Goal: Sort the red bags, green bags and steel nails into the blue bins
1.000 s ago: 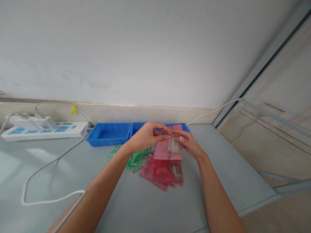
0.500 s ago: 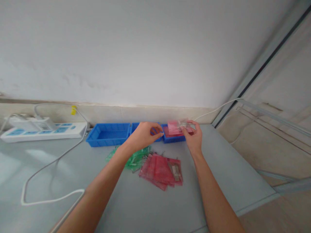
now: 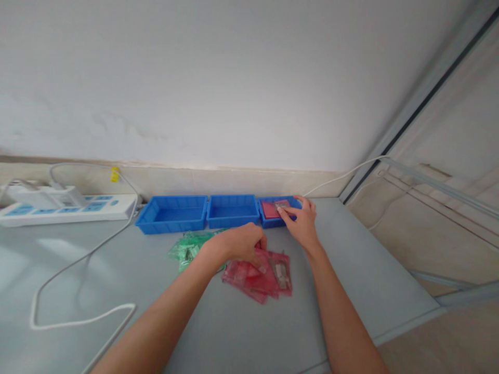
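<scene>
My left hand (image 3: 242, 245) is over the pile of red plastic bags (image 3: 253, 283) on the table, fingers curled and pinching a bag at the pile's upper edge. Pale metallic parts show through the rightmost bag. My right hand (image 3: 301, 221) reaches into the right blue bin (image 3: 271, 223), thumb and fingers on a red bag (image 3: 268, 210) with silvery contents that lies inside. Beside my left wrist, partly covered by it, is a heap of green plastic bags (image 3: 189, 246).
A middle blue bin (image 3: 233, 223) and a left blue bin (image 3: 171, 227) stand in the same row by the wall. Farther left lies a white power strip (image 3: 117, 210) with plugs in it, and a white cable (image 3: 81, 324) loops over the table.
My right hand has lowered a red bag into the right bin. My left hand has come down and nearer, from in front of the middle bin to the red bags.
</scene>
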### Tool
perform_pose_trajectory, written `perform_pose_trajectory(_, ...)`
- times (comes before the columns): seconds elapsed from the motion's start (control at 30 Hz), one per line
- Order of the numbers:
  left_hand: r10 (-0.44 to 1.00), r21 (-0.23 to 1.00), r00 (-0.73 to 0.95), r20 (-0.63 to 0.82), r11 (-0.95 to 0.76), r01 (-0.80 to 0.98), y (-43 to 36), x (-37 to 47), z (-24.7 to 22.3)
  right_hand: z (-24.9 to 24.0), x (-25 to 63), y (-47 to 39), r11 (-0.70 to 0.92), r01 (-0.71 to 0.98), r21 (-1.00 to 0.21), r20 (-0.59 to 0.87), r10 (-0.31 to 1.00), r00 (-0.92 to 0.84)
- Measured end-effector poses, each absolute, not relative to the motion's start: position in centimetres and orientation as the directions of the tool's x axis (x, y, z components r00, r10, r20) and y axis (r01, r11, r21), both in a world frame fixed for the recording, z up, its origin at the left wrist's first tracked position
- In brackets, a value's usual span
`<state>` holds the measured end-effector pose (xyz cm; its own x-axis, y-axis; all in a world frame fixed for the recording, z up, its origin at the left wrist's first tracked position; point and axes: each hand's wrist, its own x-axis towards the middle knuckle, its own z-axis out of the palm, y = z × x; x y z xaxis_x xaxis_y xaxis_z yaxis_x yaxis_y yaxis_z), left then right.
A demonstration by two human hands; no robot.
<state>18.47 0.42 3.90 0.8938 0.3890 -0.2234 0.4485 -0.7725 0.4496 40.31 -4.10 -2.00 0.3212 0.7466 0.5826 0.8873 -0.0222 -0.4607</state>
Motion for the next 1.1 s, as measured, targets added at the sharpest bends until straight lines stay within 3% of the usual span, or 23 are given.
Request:
perform_pose_trajectory(0.17, 0.337, 0.572, 0.938, -0.079, -0.756, 0.32, 0.9, 18.3, 4.0, -1.8, 40.3, -4.2, 0.073, 0.887, -0.456, 0.592, 0.769, 0.241)
perform_pose_trajectory(0.33, 0.327, 0.643, 0.945, 0.006, -0.725, 0.247, 1.0, 18.3, 4.9, -0.4, 39.7, -4.6, 0.236, 0.854, -0.464, 0.741, 0.631, 0.229)
perform_pose_trajectory(0.4, 0.31, 0.704, 0.95, 0.044, -0.684, 0.191, 0.9, 18.2, 5.4, 0.3, 39.3, -5.0, 0.332, 0.772, -0.542, 0.739, 0.626, 0.25)
perform_pose_trajectory(0.5, 0.331, 0.752, 0.937, 0.116, -0.645, 0.134, 0.9, 17.8, 6.2, 1.2, 38.6, -5.6, 0.412, 0.475, -0.777, 0.57, 0.78, 0.256)
perform_pose_trajectory(0.57, 0.372, 0.772, 0.914, 0.163, -0.624, 0.116, 1.0, 17.6, 6.5, 1.5, 38.2, -5.8, 0.384, 0.256, -0.887, 0.432, 0.885, 0.171)
perform_pose_trajectory(0.63, 0.423, 0.807, 0.884, 0.2, -0.583, 0.096, 1.3, 17.5, 6.5, 1.5, 38.0, -5.8, 0.332, 0.143, -0.932, 0.343, 0.938, 0.057)
perform_pose_trajectory(0.73, 0.522, 0.844, 0.817, 0.244, -0.529, 0.086, 1.9, 17.3, 6.2, 1.3, 38.0, -5.6, 0.251, 0.109, -0.962, 0.247, 0.968, -0.043)
perform_pose_trajectory(0.93, 0.637, 0.853, 0.729, 0.249, -0.501, 0.147, 3.0, 16.5, 6.1, 1.3, 38.6, -5.8, 0.186, 0.017, -0.982, 0.184, 0.98, -0.078)
perform_pose_trajectory(1.1, 0.656, 0.85, 0.73, 0.193, -0.484, 0.209, 3.1, 16.2, 6.4, 1.6, 38.8, -6.0, 0.152, 0.009, -0.988, 0.152, 0.988, 0.016)
